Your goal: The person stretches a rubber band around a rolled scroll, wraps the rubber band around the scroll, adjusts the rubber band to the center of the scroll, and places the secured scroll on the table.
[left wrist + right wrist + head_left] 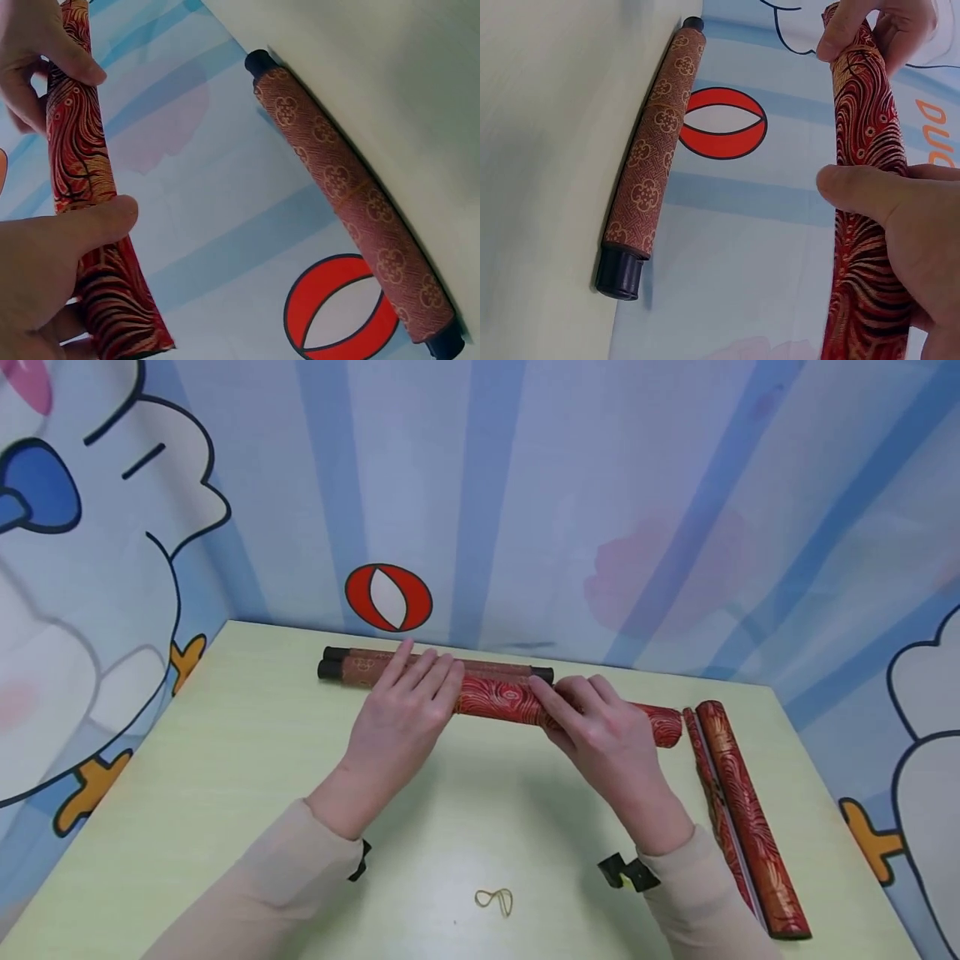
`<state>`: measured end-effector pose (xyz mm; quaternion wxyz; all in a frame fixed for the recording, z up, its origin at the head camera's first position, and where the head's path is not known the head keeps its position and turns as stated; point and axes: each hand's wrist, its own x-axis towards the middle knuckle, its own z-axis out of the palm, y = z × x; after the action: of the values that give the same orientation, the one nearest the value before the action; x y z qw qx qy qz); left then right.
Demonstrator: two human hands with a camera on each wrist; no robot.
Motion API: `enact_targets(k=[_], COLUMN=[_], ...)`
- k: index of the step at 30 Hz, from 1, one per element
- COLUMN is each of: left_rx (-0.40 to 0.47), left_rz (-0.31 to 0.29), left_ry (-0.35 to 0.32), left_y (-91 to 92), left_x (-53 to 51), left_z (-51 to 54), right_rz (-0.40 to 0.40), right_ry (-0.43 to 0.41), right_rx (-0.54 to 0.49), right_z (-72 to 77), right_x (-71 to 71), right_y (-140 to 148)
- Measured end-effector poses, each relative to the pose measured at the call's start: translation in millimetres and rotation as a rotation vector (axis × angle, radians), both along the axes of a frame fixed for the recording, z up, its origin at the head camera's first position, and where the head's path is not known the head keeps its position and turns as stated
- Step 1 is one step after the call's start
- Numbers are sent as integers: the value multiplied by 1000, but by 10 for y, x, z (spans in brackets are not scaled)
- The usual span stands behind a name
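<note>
A red fabric sleeve (498,697) with a swirling black and gold pattern lies lengthwise near the back of the table. My left hand (408,710) grips its left part, with the thumb (97,221) across one side. Further right, my right hand (603,727) holds the same sleeve, its thumb (859,187) pressed along it. Left of my left hand, a brown scroll (360,672) with a black end sticks out in line with the sleeve; whether it runs inside is hidden. Directly behind lies another brown scroll (656,142) with gold flowers and black ends.
At the right, a long red patterned tube (753,818) lies beside a narrower red fabric piece (712,793) with a pale edge. A thin looped yellowish band (495,901) rests near the front of the table (225,760). A printed backdrop (525,485) stands behind.
</note>
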<state>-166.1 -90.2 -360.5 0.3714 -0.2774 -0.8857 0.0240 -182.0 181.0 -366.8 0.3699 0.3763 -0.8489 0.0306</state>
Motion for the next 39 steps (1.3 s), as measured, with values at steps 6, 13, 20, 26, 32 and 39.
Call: enact_targets(k=[6, 13, 20, 26, 32, 39], left_rx=[7, 33, 46, 68, 81, 66], left_rz=[-36, -40, -39, -50, -54, 9], left_ry=[14, 41, 64, 91, 107, 88], left_y=[-148, -306, -361, -369, -388, -384], left_x=[-44, -56, -42, -33, -10, -5], left_z=[-44, -53, -54, -80, -96, -106], right_rz=[-13, 22, 36, 40, 41, 46], right_ry=[-59, -56, -66, -57, -52, -38], right_rx=[6, -33, -7, 5, -5, -3], right_z=[-29, -43, -1, 0, -3, 18], right_x=[13, 8, 3, -7, -17, -30], right_y=[-9, 171, 250, 248, 234, 186])
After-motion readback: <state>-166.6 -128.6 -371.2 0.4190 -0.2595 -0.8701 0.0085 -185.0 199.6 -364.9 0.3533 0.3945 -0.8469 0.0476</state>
